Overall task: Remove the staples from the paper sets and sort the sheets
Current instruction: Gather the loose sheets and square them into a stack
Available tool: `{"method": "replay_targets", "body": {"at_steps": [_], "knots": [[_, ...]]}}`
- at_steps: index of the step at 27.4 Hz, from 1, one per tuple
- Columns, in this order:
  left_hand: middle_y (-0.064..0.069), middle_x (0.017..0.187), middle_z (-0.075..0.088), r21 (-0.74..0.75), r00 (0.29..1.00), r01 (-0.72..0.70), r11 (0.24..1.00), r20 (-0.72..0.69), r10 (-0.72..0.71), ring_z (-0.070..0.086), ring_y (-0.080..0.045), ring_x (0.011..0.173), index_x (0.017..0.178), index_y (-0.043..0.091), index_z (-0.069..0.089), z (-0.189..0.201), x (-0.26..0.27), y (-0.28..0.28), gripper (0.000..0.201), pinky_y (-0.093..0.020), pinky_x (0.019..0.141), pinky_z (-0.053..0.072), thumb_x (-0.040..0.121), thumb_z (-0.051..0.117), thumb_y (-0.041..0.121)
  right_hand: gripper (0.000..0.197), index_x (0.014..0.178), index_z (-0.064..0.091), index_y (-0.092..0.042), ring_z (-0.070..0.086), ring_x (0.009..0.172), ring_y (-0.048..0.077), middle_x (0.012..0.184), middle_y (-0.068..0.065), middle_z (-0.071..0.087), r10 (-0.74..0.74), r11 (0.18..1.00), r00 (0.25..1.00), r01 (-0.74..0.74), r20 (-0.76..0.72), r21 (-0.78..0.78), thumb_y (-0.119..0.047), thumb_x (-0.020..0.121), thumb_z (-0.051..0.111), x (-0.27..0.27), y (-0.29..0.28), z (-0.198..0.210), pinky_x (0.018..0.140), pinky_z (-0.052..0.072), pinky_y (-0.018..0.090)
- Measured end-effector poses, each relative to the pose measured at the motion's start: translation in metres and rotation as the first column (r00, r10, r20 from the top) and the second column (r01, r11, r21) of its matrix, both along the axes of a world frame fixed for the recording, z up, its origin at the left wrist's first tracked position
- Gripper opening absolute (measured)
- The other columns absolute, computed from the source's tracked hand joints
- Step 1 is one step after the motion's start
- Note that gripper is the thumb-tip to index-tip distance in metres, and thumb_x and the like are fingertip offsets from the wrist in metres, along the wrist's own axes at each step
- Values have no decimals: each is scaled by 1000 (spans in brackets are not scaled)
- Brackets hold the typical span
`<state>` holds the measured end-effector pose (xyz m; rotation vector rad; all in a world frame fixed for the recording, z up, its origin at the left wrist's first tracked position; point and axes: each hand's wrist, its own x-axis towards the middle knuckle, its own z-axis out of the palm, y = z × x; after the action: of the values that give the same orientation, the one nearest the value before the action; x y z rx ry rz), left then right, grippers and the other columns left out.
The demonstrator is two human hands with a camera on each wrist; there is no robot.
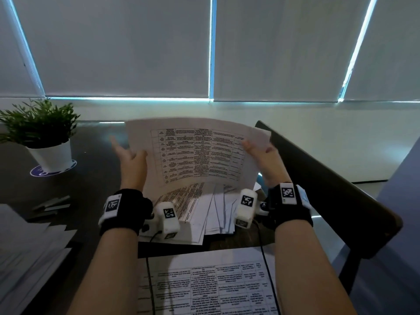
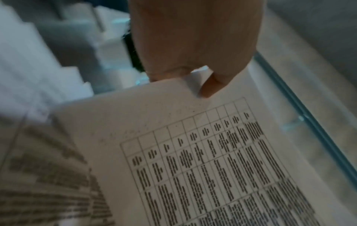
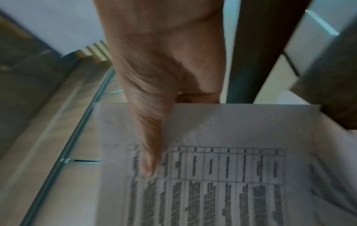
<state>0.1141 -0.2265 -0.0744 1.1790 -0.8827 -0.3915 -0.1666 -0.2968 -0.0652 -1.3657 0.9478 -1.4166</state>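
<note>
Left hand [image 1: 133, 161] and right hand [image 1: 264, 159] each pinch raised table sheet [image 1: 195, 153] by side edges. Probably sorting step; staple unseen. Next: lay on matching pile [image 1: 204, 214].

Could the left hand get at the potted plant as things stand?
Probably not yet: the left hand grips the raised sheet together with the right hand. The potted plant stands unobstructed to its left.

Two hands [image 1: 134, 162], one raised sheet [image 1: 195, 153], one potted plant [image 1: 43, 133]
</note>
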Motion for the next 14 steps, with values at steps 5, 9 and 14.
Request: {"method": "replay_targets", "body": {"at_steps": [5,9,14], "knots": [[2,83,55,35,996,-67,997,64,65,54,-13,79,90,16,51,13,2,-4,22,-22,68,43,87,39,-3,12,87,74,-20,73,88,20,88,-1,77,10,998,996,-16,-89,-61,-32,85,75,13,6,16,88,55,43],[-3,80,52,-51,991,-126,991,32,128,47,-15,73,79,18,48,24,15,-9,21,-28,64,40,85,35,2,20,92,73,-17,72,93,27,95,6,76,-12,996,1000,14,19,-90,-33,81,79,9,-2,24,86,57,44],[-23,112,61,395,994,-107,913,59,91,57,-37,107,110,-5,57,-30,18,-14,32,-42,80,45,83,43,5,42,117,63,-15,66,91,15,103,-2,69,76,981,949,-16,-306,194,-38,84,75,8,-5,-32,73,53,27]]}}
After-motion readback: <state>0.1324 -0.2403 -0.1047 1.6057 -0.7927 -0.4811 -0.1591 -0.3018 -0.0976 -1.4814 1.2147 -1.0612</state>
